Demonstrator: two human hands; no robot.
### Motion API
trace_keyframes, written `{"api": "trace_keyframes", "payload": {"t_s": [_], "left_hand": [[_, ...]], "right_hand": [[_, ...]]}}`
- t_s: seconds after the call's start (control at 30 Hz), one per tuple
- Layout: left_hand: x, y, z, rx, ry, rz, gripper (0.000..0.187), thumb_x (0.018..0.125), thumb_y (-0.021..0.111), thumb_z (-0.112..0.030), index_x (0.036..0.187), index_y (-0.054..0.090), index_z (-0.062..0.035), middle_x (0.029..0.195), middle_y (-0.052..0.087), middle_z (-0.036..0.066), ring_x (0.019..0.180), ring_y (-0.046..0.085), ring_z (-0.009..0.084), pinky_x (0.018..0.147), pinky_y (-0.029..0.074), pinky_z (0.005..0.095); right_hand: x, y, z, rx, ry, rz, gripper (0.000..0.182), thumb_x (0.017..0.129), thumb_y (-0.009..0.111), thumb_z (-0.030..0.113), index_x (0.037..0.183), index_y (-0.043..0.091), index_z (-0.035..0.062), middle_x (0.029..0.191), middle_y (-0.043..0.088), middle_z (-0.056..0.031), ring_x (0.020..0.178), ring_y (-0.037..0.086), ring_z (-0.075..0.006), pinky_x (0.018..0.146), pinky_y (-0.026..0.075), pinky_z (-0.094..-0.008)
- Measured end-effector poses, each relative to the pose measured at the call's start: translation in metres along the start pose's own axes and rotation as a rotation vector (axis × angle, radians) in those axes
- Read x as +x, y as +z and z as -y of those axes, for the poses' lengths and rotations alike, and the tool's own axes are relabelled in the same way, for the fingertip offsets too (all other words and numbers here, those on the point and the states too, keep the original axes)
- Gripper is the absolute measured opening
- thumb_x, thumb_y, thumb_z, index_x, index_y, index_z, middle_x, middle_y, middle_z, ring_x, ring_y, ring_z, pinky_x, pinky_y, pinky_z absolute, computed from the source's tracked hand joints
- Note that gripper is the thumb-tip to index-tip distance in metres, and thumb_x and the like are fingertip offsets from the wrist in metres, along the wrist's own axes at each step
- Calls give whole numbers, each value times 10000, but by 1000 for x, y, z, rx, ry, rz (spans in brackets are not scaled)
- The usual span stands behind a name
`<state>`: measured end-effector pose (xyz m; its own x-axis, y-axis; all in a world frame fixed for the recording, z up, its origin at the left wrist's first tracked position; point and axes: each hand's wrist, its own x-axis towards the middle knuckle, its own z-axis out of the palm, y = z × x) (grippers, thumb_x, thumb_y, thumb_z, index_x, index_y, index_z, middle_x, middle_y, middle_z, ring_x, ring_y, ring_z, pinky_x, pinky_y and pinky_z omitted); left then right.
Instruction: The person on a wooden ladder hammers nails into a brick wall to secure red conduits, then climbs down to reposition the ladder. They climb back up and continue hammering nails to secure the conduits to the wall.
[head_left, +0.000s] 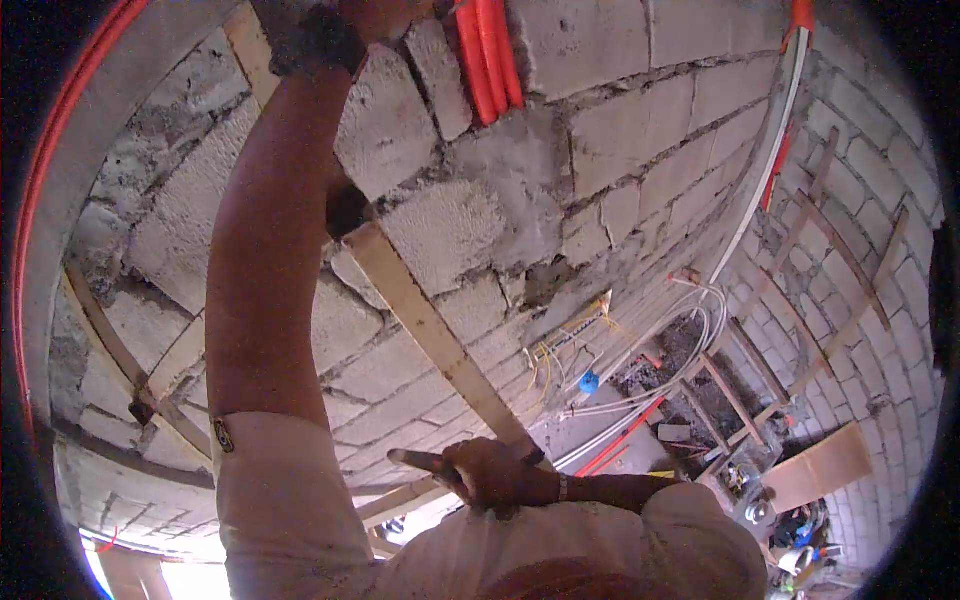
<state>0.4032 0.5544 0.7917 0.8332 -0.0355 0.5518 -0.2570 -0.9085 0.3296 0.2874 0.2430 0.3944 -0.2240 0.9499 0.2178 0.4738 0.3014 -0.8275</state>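
Note:
My left arm is raised at the left, a dark wrap round its wrist. My left hand (385, 14) is beside the block wall (420, 230) at the top edge; its fingers are cut off, and whatever it may hold is hidden. Low in the middle, my right hand (495, 473) is closed in front of my chest, with a dark, pale-tipped piece sticking out leftward. I cannot make out what that piece is. The lower end of a long wooden strip (430, 335) lies close to this hand, and I cannot tell whether they touch.
Red conduits (487, 60) hang at the top. An open wall box with loose wires (570, 335) is right of the strip. Coiled white pipes (700, 300), a wooden ladder-like frame (730, 400), a brown board (820, 468) and tools stand at the right.

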Motion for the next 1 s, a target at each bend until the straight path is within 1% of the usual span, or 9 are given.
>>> {"api": "trace_keyframes", "payload": {"t_s": [0.07, 0.13, 0.27, 0.37, 0.4, 0.5, 0.63, 0.83, 1.0], "left_hand": [[-1, 2, -18, 73, 79, 96, 187, 873, 596, -171, 798, 572, -1, 752, 578, 81, 728, 568, 185, 676, 489, 390], [-5, 28, -72, 700, -386, 38, 214, 852, 619, -179, 864, 568, 28, 844, 610, 107, 842, 593, 205, 746, 494, 371], [-5, 23, -22, 315, -279, -171, 236, 829, 632, -201, 889, 585, 22, 890, 629, 143, 867, 607, 227, 748, 493, 370], [-5, 18, -32, 421, -207, -124, 272, 822, 635, -226, 964, 606, 4, 953, 633, 146, 871, 604, 230, 746, 488, 384], [-1, 13, -33, 459, -279, -35, 291, 828, 633, -231, 1007, 608, -3, 981, 631, 154, 872, 606, 242, 744, 488, 392], [0, 14, -34, 531, -320, 16, 347, 837, 634, -261, 1079, 601, -15, 1007, 629, 161, 867, 611, 258, 738, 491, 407], [-1, 20, -30, 610, -291, -63, 444, 840, 637, -328, 1159, 565, -27, 1015, 631, 161, 877, 618, 278, 748, 504, 418], [-2, 19, -18, 583, 18, -96, 511, 864, 603, -358, 1236, 508, -22, 1080, 611, 166, 928, 621, 280, 757, 533, 406], [-2, 17, -26, 226, -198, -18, 473, 856, 620, -348, 1204, 545, -37, 1100, 609, 144, 897, 626, 241, 743, 528, 363]], "right_hand": [[2, -8, 9, 24, 55, 17, 246, 837, 582, 286, 842, 576, 40, 771, 606, -176, 723, 592, -364, 633, 461, -455], [7, -4, 6, 299, -119, -166, 252, 856, 566, 291, 832, 571, 40, 787, 601, -191, 728, 588, -372, 634, 465, -441], [15, -53, 30, 630, 211, 50, 203, 860, 565, 262, 828, 555, 62, 781, 578, -99, 644, 590, -195, 573, 467, -319], [28, -94, -3, 1203, 7, -139, 195, 873, 568, 265, 958, 540, 92, 745, 561, 1, 656, 533, -101, 559, 441, -302], [28, -132, 36, 577, -45, -455, 256, 895, 541, 340, 882, 540, 85, 654, 542, 5, 578, 524, -88, 492, 432, -296], [43, -203, 54, 519, 2, -610, 553, 930, 353, 501, 600, 483, 77, 451, 477, -34, 323, 466, -155, 319, 363, -302], [71, -254, 72, 425, -181, -876, 438, 935, 377, 481, 867, 498, 65, 570, 511, -43, 409, 461, -120, 389, 385, -249], [124, -314, 62, -106, -371, -1083, 420, 931, 409, 441, 777, 478, 57, 525, 499, -37, 417, 493, -162, 435, 441, -322], [115, -318, 97, 78, -433, -1112, 430, 933, 416, 441, 807, 507, 40, 547, 502, -51, 494, 545, -184, 494, 460, -353]]}}
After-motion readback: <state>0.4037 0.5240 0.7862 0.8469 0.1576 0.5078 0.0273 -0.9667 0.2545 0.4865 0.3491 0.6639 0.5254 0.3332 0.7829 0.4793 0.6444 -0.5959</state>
